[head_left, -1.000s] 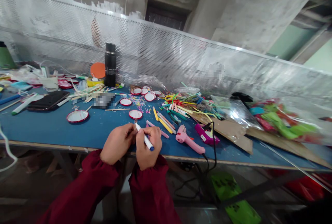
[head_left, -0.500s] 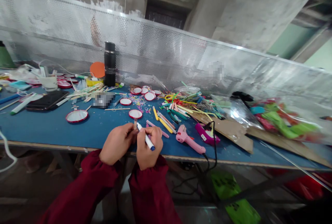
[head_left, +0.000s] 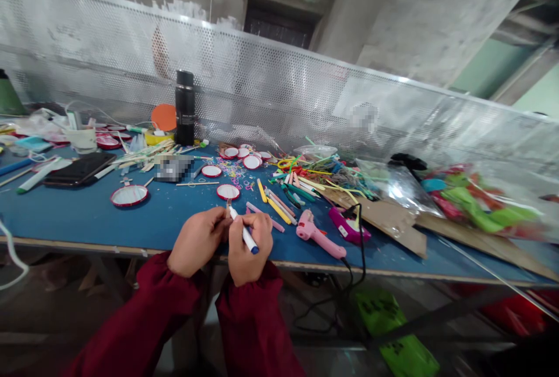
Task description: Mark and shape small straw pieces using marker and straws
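Observation:
At the table's near edge, my left hand (head_left: 201, 241) pinches the flat brown stick handle of a small round paddle (head_left: 227, 191), which has a white face and a red rim. My right hand (head_left: 250, 247) grips a white marker (head_left: 245, 234) with a blue end, its tip angled against the stick just below the disc. My fingers hide the stick's lower part. Beside my right hand lie a pink pen (head_left: 278, 224) and several yellow and pinkish pens (head_left: 278, 212). Another red-rimmed disc (head_left: 129, 195) rests to the left.
A pink glue gun (head_left: 321, 236) with a black cable and a purple box (head_left: 347, 227) lie to the right. Behind are small coloured rings (head_left: 236, 172), a black bottle (head_left: 185, 108), wooden sticks (head_left: 144, 155), a phone (head_left: 80, 169), pipe cleaners (head_left: 336, 169) and cardboard (head_left: 393, 220).
The marker's tip has shifted slightly left and up along the stick, and my right hand has moved a little left with it. My left hand keeps its hold.

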{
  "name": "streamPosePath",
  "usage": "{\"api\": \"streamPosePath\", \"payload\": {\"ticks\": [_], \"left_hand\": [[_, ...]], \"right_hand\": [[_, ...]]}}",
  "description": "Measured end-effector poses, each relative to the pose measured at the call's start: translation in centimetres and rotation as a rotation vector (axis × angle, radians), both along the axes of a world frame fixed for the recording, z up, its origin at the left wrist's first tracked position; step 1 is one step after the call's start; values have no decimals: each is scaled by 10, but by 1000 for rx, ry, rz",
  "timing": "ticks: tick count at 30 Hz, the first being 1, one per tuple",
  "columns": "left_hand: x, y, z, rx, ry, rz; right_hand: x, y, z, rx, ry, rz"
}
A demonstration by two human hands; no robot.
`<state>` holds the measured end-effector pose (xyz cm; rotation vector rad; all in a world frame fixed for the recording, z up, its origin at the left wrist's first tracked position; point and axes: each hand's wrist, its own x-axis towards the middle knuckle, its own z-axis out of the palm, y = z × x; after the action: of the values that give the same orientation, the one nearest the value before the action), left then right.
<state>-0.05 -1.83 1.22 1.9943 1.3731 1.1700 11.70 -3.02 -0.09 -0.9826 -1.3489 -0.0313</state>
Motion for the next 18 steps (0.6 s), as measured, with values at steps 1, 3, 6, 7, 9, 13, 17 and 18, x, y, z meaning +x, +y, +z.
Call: {"api": "streamPosePath", "payload": {"ticks": [1, 3, 6, 7, 9, 13, 17, 18], "left_hand": [[0, 0, 0, 1, 1, -1], [0, 0, 0, 1, 3, -5], [0, 0, 0, 0, 10, -5], [0, 0, 0, 0, 16, -2], [0, 0, 1, 2, 31, 4], [1, -1, 2, 9, 53, 9], [1, -1, 1, 9, 61, 12], [1, -1, 1, 9, 62, 12]], "right_hand": [[0, 0, 0, 1, 4, -6], [0, 0, 0, 5, 13, -11], [0, 1, 0, 5, 12, 0], [-1, 1, 0, 4, 7, 7], [-1, 1, 0, 3, -4, 20], [-1, 1, 0, 16, 6, -4], [-1, 1, -1, 41, 17, -14], [-1, 2, -1, 43, 14, -7]]}}
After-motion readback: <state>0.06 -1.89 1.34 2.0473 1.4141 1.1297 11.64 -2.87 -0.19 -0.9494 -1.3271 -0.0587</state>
